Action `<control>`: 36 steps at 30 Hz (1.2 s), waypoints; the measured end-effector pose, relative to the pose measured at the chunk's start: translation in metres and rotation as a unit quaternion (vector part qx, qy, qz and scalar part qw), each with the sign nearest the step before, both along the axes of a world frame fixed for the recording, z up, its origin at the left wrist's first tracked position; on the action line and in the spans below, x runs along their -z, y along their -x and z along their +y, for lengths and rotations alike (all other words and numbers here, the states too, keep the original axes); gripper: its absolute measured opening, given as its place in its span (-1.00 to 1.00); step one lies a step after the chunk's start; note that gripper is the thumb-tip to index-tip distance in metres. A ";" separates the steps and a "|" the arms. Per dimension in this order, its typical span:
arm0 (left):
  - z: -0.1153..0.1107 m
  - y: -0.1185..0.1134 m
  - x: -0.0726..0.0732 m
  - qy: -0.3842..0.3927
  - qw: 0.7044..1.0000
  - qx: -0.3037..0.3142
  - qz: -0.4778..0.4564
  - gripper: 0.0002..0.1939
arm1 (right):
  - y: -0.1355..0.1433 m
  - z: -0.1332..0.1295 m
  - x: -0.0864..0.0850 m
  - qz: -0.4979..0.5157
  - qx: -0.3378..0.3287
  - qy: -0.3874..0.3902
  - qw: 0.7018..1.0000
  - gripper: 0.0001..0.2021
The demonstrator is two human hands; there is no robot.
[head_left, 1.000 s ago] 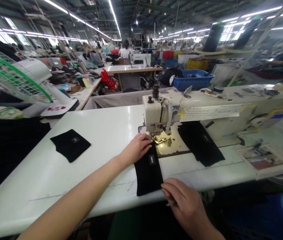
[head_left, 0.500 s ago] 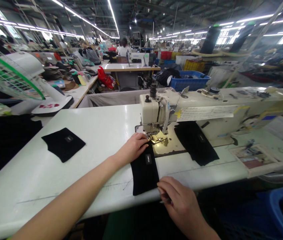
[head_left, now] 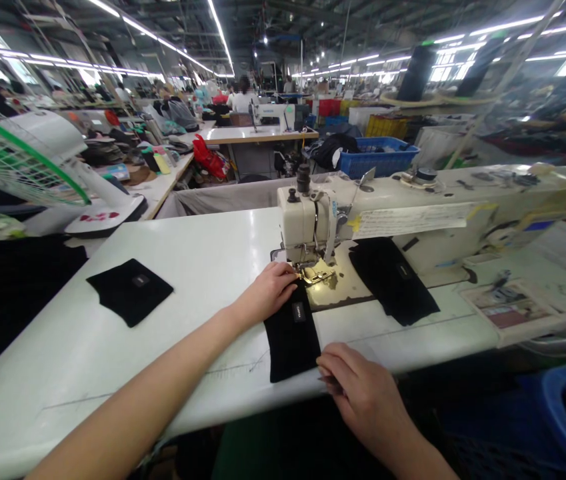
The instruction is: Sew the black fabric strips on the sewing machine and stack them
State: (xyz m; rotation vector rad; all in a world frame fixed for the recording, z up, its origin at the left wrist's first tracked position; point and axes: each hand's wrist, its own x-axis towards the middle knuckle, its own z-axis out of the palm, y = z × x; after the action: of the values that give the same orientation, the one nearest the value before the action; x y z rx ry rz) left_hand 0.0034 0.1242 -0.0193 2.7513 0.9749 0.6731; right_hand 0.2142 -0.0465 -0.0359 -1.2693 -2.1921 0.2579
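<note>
**Black fabric panel (head_left: 293, 350) on the table (head_left: 203, 267), a hand at each end**

Left hand (head_left: 269, 291): fingers drawn close together, laid over the panel's far end, right beside the presser foot of the sewing machine (head_left: 307, 223). Whether they pinched the cloth or only pressed it down, I could not tell. Right hand (head_left: 360, 393): fingers curled narrow, tips touching the right edge near the corner closest to me. Something thin showed beneath those fingers, too dark to identify; I could not tell if the edge was gripped.

The panel lay flat between my two hands, with a small label (head_left: 298, 312) facing up just below my left fingertips. A gold-coloured metal guide (head_left: 319, 277) sat just right of those fingertips.

Well to the left of my left hand lay a single black piece (head_left: 130, 293), also labelled. Beyond my right hand, under the machine arm, were further black pieces (head_left: 395, 280).

Handling, by judgement: light, soft and limp, not fragile, likely to skew or ruck if pushed. The tabletop looked smooth, so the cloth should slide readily. Best hold: flat fingertips near the foot, clear of the needle, plus a light pinch at the near right corner.
</note>
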 end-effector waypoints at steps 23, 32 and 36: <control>-0.126 0.010 -0.008 -0.002 0.993 0.102 0.054 -0.65 | -0.005 -0.002 -0.001 -0.043 -0.005 -0.017 0.999 -0.62; -0.120 0.011 -0.010 -0.012 0.992 0.111 0.066 -0.68 | -0.004 0.006 -0.003 -0.035 -0.004 -0.003 0.999 -0.60; -0.114 0.011 -0.010 -0.001 0.991 0.108 0.078 -0.68 | -0.003 0.012 -0.004 -0.040 -0.001 0.009 0.999 -0.64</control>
State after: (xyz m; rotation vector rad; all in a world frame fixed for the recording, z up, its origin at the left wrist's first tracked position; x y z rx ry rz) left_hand -0.0072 0.0105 -0.0091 2.8891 0.6872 0.4289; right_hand 0.2167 -0.0342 -0.0316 -1.3079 -2.2637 0.2309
